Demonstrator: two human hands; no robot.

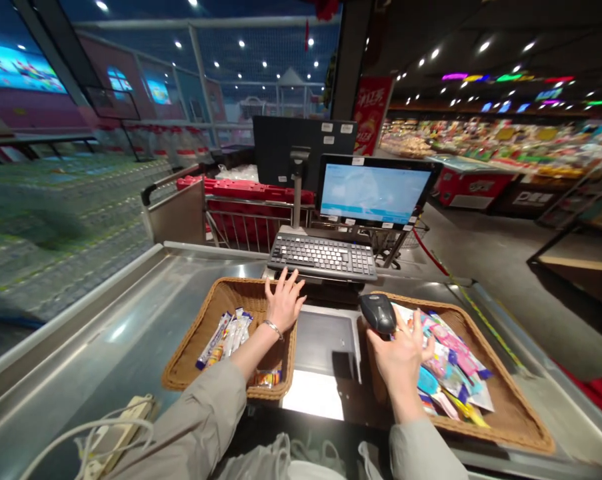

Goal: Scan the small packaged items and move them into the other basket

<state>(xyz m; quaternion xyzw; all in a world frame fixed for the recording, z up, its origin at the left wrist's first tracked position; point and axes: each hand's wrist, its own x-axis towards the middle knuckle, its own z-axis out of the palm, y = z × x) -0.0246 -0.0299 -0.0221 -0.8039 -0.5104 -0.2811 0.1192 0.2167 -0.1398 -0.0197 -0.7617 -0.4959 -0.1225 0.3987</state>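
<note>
My left hand (283, 303), a bracelet on its wrist, reaches over the right rim of the left wicker basket (185, 357). Its fingers are spread and empty, with the tips close to the front edge of a black keyboard (323, 257). Small wrapped snack sticks (231, 337) lie in that basket. A black barcode scanner (379, 313) is in my right hand (403, 353), its rounded head showing above the thumb; the handle is hidden. This hand is over the left side of the right wicker basket (521, 407), beside colourful packets (451, 353).
Behind the keyboard stand a lit monitor (375, 190) and a second, dark screen (301, 150). A metal counter (115, 333) carries both baskets. A white power strip (118, 433) with cables lies at front left, and plastic bags (271, 457) hang at the near edge.
</note>
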